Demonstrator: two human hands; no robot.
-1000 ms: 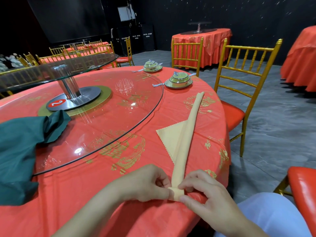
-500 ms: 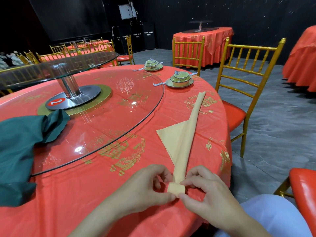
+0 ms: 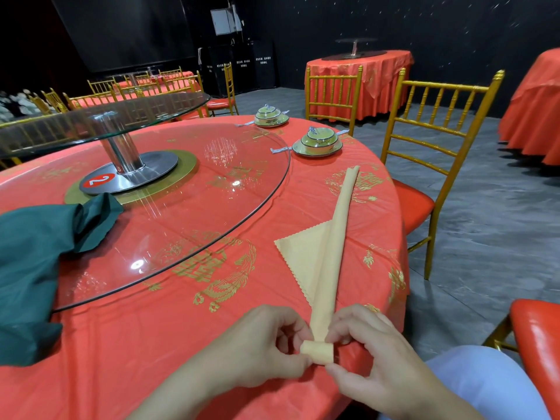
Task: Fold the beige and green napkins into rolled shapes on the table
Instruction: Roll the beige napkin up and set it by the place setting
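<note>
We judge the work well under half done. The beige napkin lies on the table as a long narrow roll pointing away from us, with a triangular flap loose at its left, and only its near end is turned into a small coil. Our left hand and right hand each pinch that coil between thumb and curled fingers near the table's edge. The rest of the strip waits to be wound. The green napkin lies crumpled and unrolled, partly on the glass turntable, at our left. We count one beige napkin, one green heap (whether it is a single cloth we cannot tell), two hands and two covered bowl settings.
</note>
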